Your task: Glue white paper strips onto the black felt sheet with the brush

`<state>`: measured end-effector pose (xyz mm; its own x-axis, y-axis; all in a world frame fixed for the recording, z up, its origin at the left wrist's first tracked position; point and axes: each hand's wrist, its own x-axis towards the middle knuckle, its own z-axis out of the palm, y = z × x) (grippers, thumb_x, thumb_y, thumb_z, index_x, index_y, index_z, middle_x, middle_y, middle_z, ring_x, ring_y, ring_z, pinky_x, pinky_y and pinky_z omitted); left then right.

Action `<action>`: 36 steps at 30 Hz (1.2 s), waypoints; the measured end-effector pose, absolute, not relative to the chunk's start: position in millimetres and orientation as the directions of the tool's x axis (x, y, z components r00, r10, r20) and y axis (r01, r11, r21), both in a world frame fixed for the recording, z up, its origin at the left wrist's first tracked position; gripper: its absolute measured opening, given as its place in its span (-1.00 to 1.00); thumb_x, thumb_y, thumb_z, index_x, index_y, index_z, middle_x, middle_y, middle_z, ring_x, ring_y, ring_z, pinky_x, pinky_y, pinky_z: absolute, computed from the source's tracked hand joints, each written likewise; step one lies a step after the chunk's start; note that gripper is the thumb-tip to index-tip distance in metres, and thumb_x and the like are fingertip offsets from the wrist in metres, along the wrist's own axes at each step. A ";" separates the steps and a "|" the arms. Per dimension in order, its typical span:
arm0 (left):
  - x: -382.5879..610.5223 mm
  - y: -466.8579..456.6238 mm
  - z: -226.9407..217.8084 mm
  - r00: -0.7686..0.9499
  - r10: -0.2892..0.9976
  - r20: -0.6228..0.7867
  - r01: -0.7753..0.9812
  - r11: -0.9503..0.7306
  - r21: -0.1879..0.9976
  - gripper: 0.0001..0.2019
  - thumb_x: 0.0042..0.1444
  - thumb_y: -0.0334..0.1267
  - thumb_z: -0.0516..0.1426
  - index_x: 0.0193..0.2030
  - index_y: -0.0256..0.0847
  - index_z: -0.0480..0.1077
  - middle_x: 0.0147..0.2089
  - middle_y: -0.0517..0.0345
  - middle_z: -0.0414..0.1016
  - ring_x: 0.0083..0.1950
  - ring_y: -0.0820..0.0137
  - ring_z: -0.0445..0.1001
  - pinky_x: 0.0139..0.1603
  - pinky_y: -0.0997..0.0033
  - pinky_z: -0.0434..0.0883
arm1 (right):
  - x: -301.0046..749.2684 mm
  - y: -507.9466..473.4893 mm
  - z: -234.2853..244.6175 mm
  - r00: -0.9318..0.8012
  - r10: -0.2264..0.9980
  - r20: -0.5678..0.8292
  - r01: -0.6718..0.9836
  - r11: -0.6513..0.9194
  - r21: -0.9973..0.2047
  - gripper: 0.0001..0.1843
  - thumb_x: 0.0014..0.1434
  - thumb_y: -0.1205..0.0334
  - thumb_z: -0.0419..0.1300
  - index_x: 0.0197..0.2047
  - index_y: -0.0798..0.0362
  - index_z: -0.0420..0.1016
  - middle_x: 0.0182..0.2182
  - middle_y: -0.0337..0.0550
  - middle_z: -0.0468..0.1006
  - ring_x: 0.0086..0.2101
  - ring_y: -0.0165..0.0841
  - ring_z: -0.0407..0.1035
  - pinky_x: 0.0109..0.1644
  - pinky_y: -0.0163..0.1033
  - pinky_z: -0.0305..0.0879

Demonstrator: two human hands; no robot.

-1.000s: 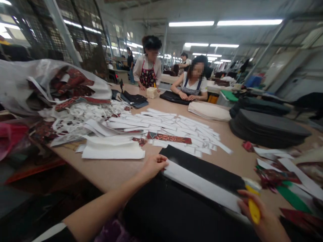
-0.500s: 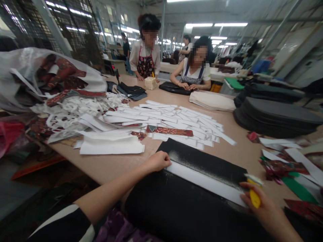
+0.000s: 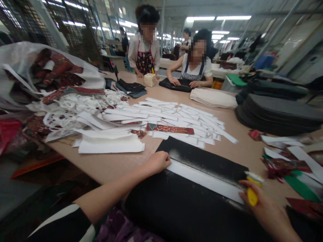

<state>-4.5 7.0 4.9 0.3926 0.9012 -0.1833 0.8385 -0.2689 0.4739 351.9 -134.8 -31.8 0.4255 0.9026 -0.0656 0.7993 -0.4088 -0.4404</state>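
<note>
Upper left of frame: clear plastic bag (image 3: 30, 64) stuffed with red patterned fabric, mostly blurred. Below it, loose heap of white strips (image 3: 161, 117) spread over the counter (image 3: 113, 164) toward centre, one red patterned strip (image 3: 169, 129) lying on top.

Lower centre: left hand (image 3: 158, 161) pressed on near-left end of a long white strip (image 3: 205, 180), fingers curled together, pinning it against a black sheet (image 3: 204, 159) that runs toward lower right. Strip lies flat along the sheet's near edge.

Lower right: right hand (image 3: 262, 208) closed around a yellow-handled tool (image 3: 251, 195), tip at the strip's right end. Tip blurred; blade or roller, cannot tell.

Judged step: strip being worked along its length while held down. Next move likely calls for steady pressure at the left end.

Top centre: two people (image 3: 194, 64) at far side of counter. Right edge: dark stacked pieces (image 3: 280, 116), cut off.
</note>
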 end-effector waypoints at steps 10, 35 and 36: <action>-2.6 4.4 -1.6 0.439 0.884 -0.159 0.861 -0.363 0.356 -0.81 0.09 -0.20 0.00 -0.39 -0.21 0.39 -0.31 0.10 0.46 -0.25 0.32 0.42 -0.34 0.44 0.22 | 310.8 -138.5 -3.3 0.421 0.904 -0.079 0.811 -0.414 -0.414 -0.63 0.06 0.31 -0.01 -0.02 -0.01 0.28 -0.36 -0.15 0.48 -0.35 -0.30 0.40 -0.26 -0.28 0.24; 2.8 -19.8 0.7 0.636 0.751 0.180 0.766 -0.642 -0.026 -0.67 0.13 -0.42 -0.07 0.03 -0.23 0.27 -0.03 -0.06 0.36 -0.05 0.20 0.34 -0.12 0.21 0.29 | 280.7 -143.9 21.3 0.168 0.970 0.174 0.961 -0.200 0.190 -0.58 0.12 0.53 -0.08 -0.01 0.09 0.38 -0.41 -0.03 0.45 -0.35 -0.23 0.35 -0.33 -0.24 0.23; 3.5 -23.5 -2.8 0.683 0.696 0.222 0.718 -0.696 -0.029 -0.66 0.13 -0.45 -0.07 0.03 -0.19 0.29 0.01 -0.04 0.35 -0.01 0.19 0.32 -0.08 0.19 0.28 | 275.4 -144.5 29.9 0.121 0.973 0.195 0.977 -0.152 0.148 -0.57 0.14 0.50 -0.08 0.03 0.07 0.36 -0.42 -0.04 0.45 -0.36 -0.25 0.34 -0.31 -0.23 0.23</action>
<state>3.5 -23.5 -2.8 0.6833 0.6956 0.2220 0.7176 -0.6959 -0.0286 275.4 -144.5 29.9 0.1214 0.9732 0.1953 0.9773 -0.1516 0.1480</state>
